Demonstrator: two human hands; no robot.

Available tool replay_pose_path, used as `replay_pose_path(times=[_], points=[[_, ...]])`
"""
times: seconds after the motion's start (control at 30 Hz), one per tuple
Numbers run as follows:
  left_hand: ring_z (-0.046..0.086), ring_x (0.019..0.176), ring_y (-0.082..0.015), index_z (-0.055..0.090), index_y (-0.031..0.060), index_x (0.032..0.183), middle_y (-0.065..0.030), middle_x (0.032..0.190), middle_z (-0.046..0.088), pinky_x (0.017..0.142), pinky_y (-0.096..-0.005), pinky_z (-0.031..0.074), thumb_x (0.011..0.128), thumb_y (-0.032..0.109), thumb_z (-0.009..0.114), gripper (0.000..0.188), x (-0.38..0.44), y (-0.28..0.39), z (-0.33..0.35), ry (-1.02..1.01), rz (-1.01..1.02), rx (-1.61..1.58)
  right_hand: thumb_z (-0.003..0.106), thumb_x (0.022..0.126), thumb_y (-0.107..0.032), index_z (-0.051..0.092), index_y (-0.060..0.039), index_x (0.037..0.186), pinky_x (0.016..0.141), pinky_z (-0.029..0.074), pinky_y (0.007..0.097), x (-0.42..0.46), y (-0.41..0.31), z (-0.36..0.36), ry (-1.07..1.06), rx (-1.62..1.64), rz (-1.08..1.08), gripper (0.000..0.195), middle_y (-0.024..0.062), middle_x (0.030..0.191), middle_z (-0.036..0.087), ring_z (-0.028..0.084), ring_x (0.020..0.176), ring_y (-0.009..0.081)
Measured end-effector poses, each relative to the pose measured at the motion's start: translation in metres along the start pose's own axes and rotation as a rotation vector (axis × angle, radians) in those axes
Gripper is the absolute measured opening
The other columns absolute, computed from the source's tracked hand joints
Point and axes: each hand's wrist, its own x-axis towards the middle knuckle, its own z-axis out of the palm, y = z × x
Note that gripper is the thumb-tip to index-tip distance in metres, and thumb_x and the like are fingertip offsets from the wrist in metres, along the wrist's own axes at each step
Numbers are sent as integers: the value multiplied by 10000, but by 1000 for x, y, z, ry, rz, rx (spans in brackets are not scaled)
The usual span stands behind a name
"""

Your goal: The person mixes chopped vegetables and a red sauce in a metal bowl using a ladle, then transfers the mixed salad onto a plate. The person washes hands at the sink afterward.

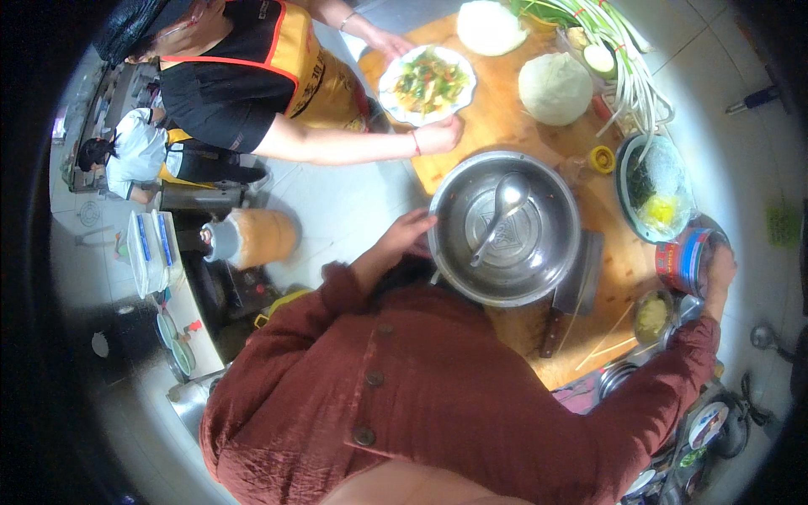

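A wide stainless-steel basin [549, 265] stands at the near edge of the wooden tabletop, with a metal serving spoon [510, 192] lying in it. My left hand [407, 235] has its fingers on the basin's left rim. Far to the right, my right hand [719, 268] is at the mouth of a red and blue printed tin [678, 260]; its fingertips are hidden. Close by is a small bowl of pale yellow chopped food [651, 317]. Between basin and tin lies a cleaver [584, 271], partly under the basin's edge.
A co-worker's hands [435, 136] are at a plate of stir-fried vegetables [426, 85]. Cabbages [555, 88], spring onions [622, 57], a yellow-capped bottle [601, 160] and a plastic-covered oval dish [659, 183] stand beyond. Another person [136, 151] works behind, near a gas cylinder [265, 238].
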Motion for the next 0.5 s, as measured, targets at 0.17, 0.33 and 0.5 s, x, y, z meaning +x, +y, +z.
replay_pose_path(times=[0.17,0.33,0.5], points=[[596,806,-185,362,22,1292,-101,1075,554,691,-313,505,882,308,527,526,-1,15,-6,4,23,108,586,722,-214,602,-37,964,743,484,429,1,-8,-41,-210,-90,72,300,172,937,623,600,881,336],[578,776,-149,379,34,1283,-57,1067,551,679,-290,493,887,299,521,498,0,23,-11,-45,101,190,612,709,-210,605,-34,948,723,481,431,-16,57,2,-452,-136,121,297,175,892,619,594,860,345],[577,795,-159,382,25,1285,-92,1080,556,691,-298,493,890,292,515,495,-3,16,-16,-80,115,236,617,737,-252,617,-44,916,727,474,435,-7,-1,-33,-12,-92,-20,275,170,894,613,588,876,348]])
